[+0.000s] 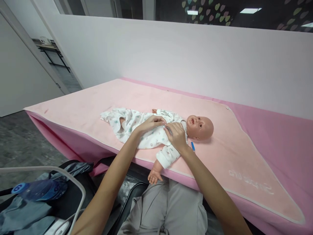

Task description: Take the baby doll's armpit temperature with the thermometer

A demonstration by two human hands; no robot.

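Note:
A baby doll (200, 127) lies on its back on a pink padded mat (220, 160), head to the right. It wears a white printed romper (151, 137), with one bare doll hand (154, 176) hanging past the near edge. My left hand (154, 122) pinches the romper's front at the chest. Beside it, my right hand (176, 133) pinches the same spot, fingertips nearly touching those of the left. Whatever small part of the fabric is between the fingers is mostly hidden. A small blue strip (193, 146) lies by the doll's neck.
The mat lies on a table with a pink cover (286, 137) against a white wall (171, 55). At lower left, a water bottle (41, 189) and grey cloth (24, 215) rest on a black chair, near a curved pale bar (80, 186).

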